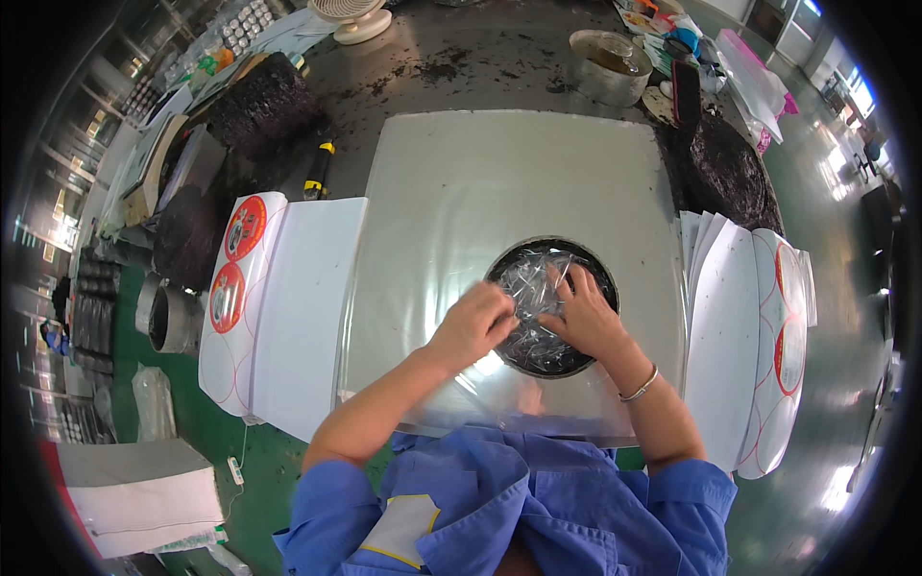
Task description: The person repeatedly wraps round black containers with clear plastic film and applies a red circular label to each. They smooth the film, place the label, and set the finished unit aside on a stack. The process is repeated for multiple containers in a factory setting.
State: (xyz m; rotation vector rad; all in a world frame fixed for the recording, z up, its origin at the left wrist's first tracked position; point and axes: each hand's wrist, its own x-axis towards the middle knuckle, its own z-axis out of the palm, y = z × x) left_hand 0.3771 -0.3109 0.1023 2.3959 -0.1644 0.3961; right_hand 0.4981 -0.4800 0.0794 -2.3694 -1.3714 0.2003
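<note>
Crinkled clear plastic film point(533, 288) covers dark material inside a round ring point(617, 281) with a thin metal-looking rim. The ring lies on a large smooth sheet point(446, 187) that is shiny and pale grey. At the ring's left edge, my left hand point(475, 324) is blurred, its fingertips pinched together on the film's edge. My right hand point(592, 317) rests over the right part of the ring, fingers spread and touching the film; a bracelet circles that wrist.
Printed paper stacks flank the sheet, left point(306, 302) and right point(727, 338). A utility knife point(317, 173) lies near a dark fibrous block point(263, 104). At the back right are a metal pot point(601, 75), a phone point(686, 93) and a dark round cake point(727, 173). A fan point(353, 18) stands behind.
</note>
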